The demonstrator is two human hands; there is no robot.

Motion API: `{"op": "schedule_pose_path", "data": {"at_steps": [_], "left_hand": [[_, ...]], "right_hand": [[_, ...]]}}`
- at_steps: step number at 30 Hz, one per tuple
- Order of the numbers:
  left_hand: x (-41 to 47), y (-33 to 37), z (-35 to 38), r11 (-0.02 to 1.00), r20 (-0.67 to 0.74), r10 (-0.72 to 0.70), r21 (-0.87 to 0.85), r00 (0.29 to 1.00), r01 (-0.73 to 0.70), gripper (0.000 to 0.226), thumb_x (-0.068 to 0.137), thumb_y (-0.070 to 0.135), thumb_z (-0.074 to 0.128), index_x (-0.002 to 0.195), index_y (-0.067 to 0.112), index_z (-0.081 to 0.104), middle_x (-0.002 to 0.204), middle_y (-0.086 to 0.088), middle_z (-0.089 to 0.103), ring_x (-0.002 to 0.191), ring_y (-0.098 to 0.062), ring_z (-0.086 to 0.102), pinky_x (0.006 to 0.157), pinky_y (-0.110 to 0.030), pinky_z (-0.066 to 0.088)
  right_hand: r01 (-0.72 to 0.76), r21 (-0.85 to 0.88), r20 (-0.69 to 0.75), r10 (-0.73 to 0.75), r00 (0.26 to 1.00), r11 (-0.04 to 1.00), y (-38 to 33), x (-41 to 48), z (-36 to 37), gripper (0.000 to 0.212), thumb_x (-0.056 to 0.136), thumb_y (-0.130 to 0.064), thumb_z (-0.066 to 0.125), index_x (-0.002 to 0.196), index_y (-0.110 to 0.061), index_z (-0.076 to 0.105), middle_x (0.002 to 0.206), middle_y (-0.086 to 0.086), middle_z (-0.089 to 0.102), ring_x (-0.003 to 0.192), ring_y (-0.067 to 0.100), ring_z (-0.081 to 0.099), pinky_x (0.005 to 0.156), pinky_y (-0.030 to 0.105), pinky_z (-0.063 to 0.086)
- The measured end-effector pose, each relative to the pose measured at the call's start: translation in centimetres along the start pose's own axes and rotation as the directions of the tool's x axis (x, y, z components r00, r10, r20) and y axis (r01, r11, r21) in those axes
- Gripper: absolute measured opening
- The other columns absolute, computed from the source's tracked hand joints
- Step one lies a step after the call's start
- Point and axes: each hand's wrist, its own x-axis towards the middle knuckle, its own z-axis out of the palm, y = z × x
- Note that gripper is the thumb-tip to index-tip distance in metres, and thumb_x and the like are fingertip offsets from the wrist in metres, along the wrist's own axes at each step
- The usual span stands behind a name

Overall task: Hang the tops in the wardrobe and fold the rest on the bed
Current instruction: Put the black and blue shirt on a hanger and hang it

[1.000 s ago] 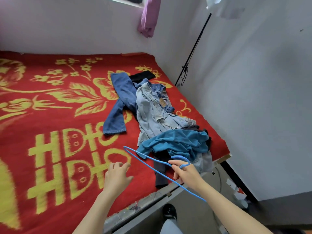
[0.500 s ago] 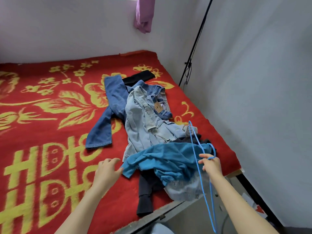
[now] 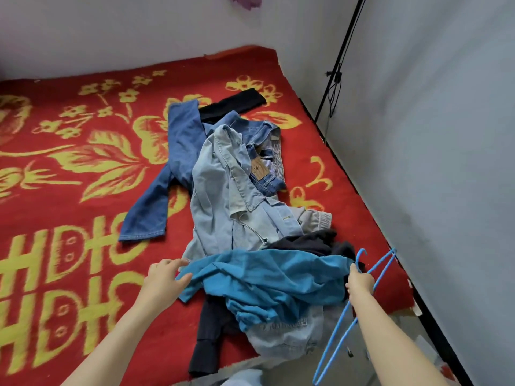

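Head view, looking down at the near right corner of the bed. The bed (image 3: 69, 190) carries a red blanket with yellow flowers and characters. I see a heap of clothes running from the middle of the blanket to its near edge.

Nearest me lies a teal top (image 3: 267, 277), crumpled, spread across the heap. My left hand (image 3: 164, 280) reaches to its left edge with the fingers straight and slightly apart. The fingertips and thumb touch the cloth, and I cannot tell whether they nip it. My right hand (image 3: 359, 282) sits at the top's right end, fingers curled round the neck of a blue wire hanger (image 3: 332, 339). The hook stands just above the fist, and the frame hangs down past the bed's edge.

Behind the teal top lies a light denim shirt (image 3: 223, 196), collar open, partly over dark blue jeans (image 3: 178, 151) whose leg stretches left. A black garment (image 3: 231, 104) shows beyond the jeans. A dark navy garment (image 3: 209, 330) and a pale denim piece (image 3: 284, 335) lie under the teal top at the near edge. A grey elastic cuff (image 3: 317, 218) lies to the right of the shirt.

A black pole (image 3: 340, 57) leans in the corner by the grey wall (image 3: 446, 135).
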Motion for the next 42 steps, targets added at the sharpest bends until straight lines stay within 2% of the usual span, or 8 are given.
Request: {"op": "schedule_pose_path", "data": {"at_steps": [5,11,16,21,26,29,34,42], "left_hand": [[1.8,0.7,-0.4,0.998,-0.019,-0.064,-0.010,0.998,0.064,0.030,0.089,0.023,0.059,0.118,0.019,0.062,0.121,-0.010,0.056,0.119,-0.028,0.043,0.095,-0.034,0.033],[2.6,1.5,0.5,0.996,-0.014,-0.091,-0.009,0.996,0.091,0.030,0.089,0.023,0.060,0.118,0.016,0.062,0.118,-0.009,0.058,0.111,-0.028,0.049,0.090,-0.033,0.036],[3.1,1.7,0.7,0.994,-0.030,-0.106,-0.020,0.994,0.106,0.027,0.090,0.023,0.060,0.116,0.017,0.064,0.113,-0.006,0.060,0.098,-0.024,0.051,0.076,-0.029,0.032],[3.2,1.9,0.2,0.995,-0.034,-0.089,-0.041,0.995,0.087,0.027,0.090,0.019,0.060,0.115,0.011,0.064,0.115,-0.008,0.062,0.106,-0.024,0.054,0.083,-0.030,0.036],[2.6,1.8,0.0,0.992,-0.017,-0.078,-0.102,0.997,0.076,0.027,0.091,0.020,0.058,0.116,0.011,0.064,0.115,-0.006,0.061,0.111,-0.022,0.053,0.083,-0.029,0.037],[2.1,1.6,-0.1,0.987,-0.015,-0.058,-0.149,0.998,0.055,0.026,0.091,0.018,0.058,0.115,0.011,0.064,0.112,-0.006,0.062,0.109,-0.021,0.054,0.080,-0.027,0.036],[1.1,1.5,-1.6,0.980,-0.047,-0.022,-0.197,0.999,0.012,0.026,0.091,0.021,0.057,0.114,0.012,0.064,0.111,-0.005,0.063,0.108,-0.021,0.055,0.084,-0.029,0.041],[-1.6,-2.2,-8.8,0.927,-0.249,0.006,-0.362,0.968,-0.099,0.028,0.090,0.020,0.061,0.116,0.010,0.063,0.114,-0.007,0.063,0.108,-0.020,0.057,0.090,-0.030,0.041]], "right_hand": [[-0.106,-0.011,0.010,0.106,0.994,0.994,0.4,3.1,3.9,0.060,0.088,-0.046,0.050,0.104,0.012,0.058,0.091,0.025,0.059,0.083,0.040,0.061,0.075,0.046,0.051],[-0.151,-0.104,0.022,0.154,0.988,0.983,-1.3,1.7,5.7,0.068,0.084,-0.053,0.058,0.107,0.011,0.057,0.108,0.028,0.062,0.104,0.043,0.058,0.089,0.049,0.049],[-0.174,-0.162,0.003,0.176,0.984,0.971,-2.7,0.6,6.2,0.055,0.083,-0.032,0.069,0.115,0.011,0.054,0.117,0.029,0.058,0.108,0.044,0.055,0.092,0.050,0.046],[-0.192,-0.093,-0.098,0.183,0.978,0.977,-3.3,-0.9,5.2,0.032,0.086,-0.004,0.057,0.114,0.012,0.054,0.116,0.031,0.058,0.105,0.046,0.056,0.091,0.050,0.047],[-0.008,-0.062,-0.114,0.001,0.994,0.998,-5.7,-3.2,2.9,0.027,0.084,-0.006,0.059,0.106,0.009,0.059,0.114,0.028,0.060,0.103,0.046,0.056,0.086,0.046,0.044],[0.226,-0.035,-0.042,-0.227,0.973,0.974,-9.0,-5.7,1.6,0.012,0.081,-0.008,0.062,0.081,0.004,0.059,0.088,0.021,0.062,0.087,0.040,0.059,0.074,0.042,0.046],[0.600,0.087,0.115,-0.606,0.787,0.795,-16.6,-12.4,-0.5,0.035,0.076,0.002,0.062,0.055,-0.010,0.036,0.053,0.000,0.038,0.060,0.022,0.036,0.056,0.032,0.029],[0.879,0.294,0.419,-0.877,0.234,0.375,-25.2,-29.3,-1.9,0.021,0.069,-0.004,0.067,0.075,0.013,0.057,0.065,0.009,0.049,0.063,0.019,0.042,0.059,0.030,0.032]]}}
